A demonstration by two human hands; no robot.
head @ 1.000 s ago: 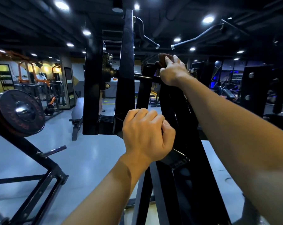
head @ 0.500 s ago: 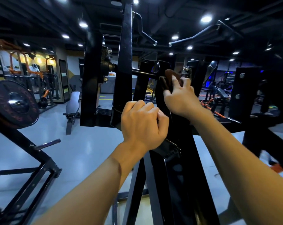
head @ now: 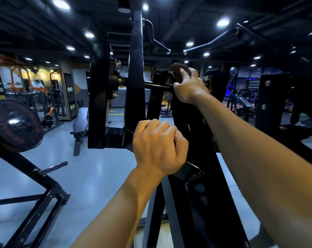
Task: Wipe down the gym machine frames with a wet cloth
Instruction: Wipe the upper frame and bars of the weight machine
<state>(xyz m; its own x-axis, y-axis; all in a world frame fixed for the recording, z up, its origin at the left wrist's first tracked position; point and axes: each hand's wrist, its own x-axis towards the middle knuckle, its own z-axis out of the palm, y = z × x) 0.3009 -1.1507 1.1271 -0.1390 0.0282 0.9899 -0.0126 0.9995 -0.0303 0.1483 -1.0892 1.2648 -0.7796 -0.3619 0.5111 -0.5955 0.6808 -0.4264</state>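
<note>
A black gym machine frame rises in front of me, with slanted black beams running down toward me. My right hand grips a brown cloth and holds it against the top of a slanted beam, beside a horizontal black bar. My left hand is lower and nearer, its fingers curled round a black part of the frame. Most of the cloth is hidden under my fingers.
A loaded weight plate on an angled black rack stands at the left. A bench sits on the grey floor behind it. Two overhead handles project above. More black machines stand at the right.
My right hand with the cloth slid down the beam, then moved back up to its top. My left hand kept its grip on the frame.
</note>
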